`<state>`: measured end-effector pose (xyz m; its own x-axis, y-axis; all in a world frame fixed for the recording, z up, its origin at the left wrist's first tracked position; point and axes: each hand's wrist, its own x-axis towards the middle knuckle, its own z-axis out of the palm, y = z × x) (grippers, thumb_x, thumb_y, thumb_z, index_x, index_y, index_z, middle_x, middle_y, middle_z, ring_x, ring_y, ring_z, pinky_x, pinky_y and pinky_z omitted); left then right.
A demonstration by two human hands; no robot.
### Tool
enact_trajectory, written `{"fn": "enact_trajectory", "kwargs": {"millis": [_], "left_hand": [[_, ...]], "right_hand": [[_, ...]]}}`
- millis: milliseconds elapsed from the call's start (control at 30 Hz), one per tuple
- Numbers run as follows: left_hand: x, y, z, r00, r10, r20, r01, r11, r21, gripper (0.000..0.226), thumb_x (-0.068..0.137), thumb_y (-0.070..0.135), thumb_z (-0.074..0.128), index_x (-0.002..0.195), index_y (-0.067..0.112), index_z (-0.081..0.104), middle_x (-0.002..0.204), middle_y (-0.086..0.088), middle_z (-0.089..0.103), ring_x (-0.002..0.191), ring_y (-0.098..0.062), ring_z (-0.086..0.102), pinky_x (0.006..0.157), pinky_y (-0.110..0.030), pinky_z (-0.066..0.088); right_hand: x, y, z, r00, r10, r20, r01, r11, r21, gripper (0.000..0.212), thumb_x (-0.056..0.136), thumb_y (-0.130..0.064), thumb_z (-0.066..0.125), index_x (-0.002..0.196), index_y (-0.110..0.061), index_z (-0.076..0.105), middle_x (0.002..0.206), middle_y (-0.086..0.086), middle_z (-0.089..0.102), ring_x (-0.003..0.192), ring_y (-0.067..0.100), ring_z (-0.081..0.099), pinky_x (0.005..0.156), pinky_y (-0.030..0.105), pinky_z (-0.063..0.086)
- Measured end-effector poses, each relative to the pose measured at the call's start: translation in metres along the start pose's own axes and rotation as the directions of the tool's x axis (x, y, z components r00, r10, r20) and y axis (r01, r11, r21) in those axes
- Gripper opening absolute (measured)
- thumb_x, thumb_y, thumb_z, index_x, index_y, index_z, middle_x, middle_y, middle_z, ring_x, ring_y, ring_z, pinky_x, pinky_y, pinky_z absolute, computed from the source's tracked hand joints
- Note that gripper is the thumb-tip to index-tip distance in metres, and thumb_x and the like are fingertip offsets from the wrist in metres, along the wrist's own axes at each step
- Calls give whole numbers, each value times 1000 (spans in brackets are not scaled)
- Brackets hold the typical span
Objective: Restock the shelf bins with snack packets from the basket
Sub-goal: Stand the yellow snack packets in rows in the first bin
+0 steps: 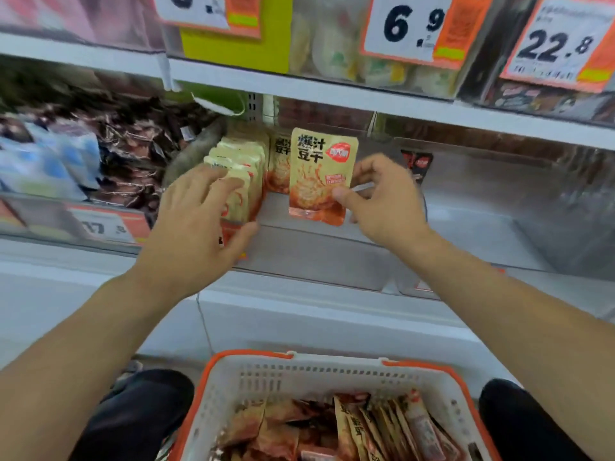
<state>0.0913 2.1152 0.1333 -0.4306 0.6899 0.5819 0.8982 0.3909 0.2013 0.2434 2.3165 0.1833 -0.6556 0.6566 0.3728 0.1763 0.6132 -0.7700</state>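
My right hand (379,197) pinches a beige and orange snack packet (317,168) by its right edge and holds it upright over a clear shelf bin (316,247). My left hand (199,221) rests with spread fingers on a stack of the same packets (243,161) standing at the bin's left side. One more such packet (278,164) stands behind the held one. Below, the white basket with an orange rim (253,377) holds several more orange packets (359,427).
To the left, a neighbouring bin holds dark brown packets (133,144) and blue-white ones (50,161). The bin's right part (482,201) is mostly bare, with one dark packet (417,164) at the back. Price tags (406,24) hang from the shelf above. My knees flank the basket.
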Motion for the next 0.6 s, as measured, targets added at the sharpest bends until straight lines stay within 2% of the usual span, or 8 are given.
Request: {"fn": "enact_trajectory", "kwargs": {"millis": [67,100,200,267,367,467,533,600], "left_hand": [[-4,-8,4,999,-7,38,5,999,41,71,85,60,49,136,11,52,144,-13,47,142,-34,34,117,-51,23],[-4,-11,6,999,-10,52,8,999,39,75,84,64,48,139,14,49,147,-11,44,145,-32,29,120,-50,19],[1,-21,10,997,-43,61,44,999,-21,80,80,69,46,143,20,47,152,-8,41,148,-29,24,122,-48,13],[6,-23,15,997,-52,61,54,998,-37,77,80,68,45,142,22,48,151,-6,43,148,-27,24,122,-46,10],[9,-23,21,997,-52,50,54,998,-41,72,81,68,43,139,25,51,148,-2,47,147,-27,27,122,-45,8],[9,-28,25,998,-53,45,56,996,-73,72,81,70,43,139,28,51,150,1,45,148,-24,26,122,-42,6],[10,-30,26,998,-46,40,49,995,-85,71,81,70,43,139,30,50,151,1,44,148,-24,26,122,-40,4],[10,-30,27,999,-41,32,44,995,-92,70,82,70,44,138,30,51,150,1,45,147,-24,28,121,-40,6]], "right_hand": [[28,9,22,1000,15,23,-13,997,-80,29,83,-19,79,83,-25,51,81,-13,61,74,4,61,60,12,49],[41,15,33,999,27,29,-24,994,-110,27,83,-18,79,84,-22,53,79,-15,58,72,1,58,56,8,43],[74,31,64,994,98,40,-92,987,-132,25,82,-16,79,86,-19,55,78,-12,57,69,3,56,54,15,42],[94,41,81,985,164,45,-158,980,-119,27,82,-15,80,80,-20,53,78,-8,59,74,12,60,57,20,43],[120,50,100,969,242,49,-236,966,-105,31,81,-12,81,73,-22,52,74,-5,61,80,19,64,71,32,53],[135,56,114,951,306,46,-299,947,-119,31,79,-13,82,70,-21,53,85,4,67,89,25,69,82,41,58],[141,61,121,938,346,18,-342,932,-119,29,77,-16,84,70,-20,56,89,6,70,88,26,71,80,44,59],[143,64,124,931,364,-9,-362,924,-119,24,76,-22,86,77,-17,62,93,5,71,87,23,70,81,40,60]]}}
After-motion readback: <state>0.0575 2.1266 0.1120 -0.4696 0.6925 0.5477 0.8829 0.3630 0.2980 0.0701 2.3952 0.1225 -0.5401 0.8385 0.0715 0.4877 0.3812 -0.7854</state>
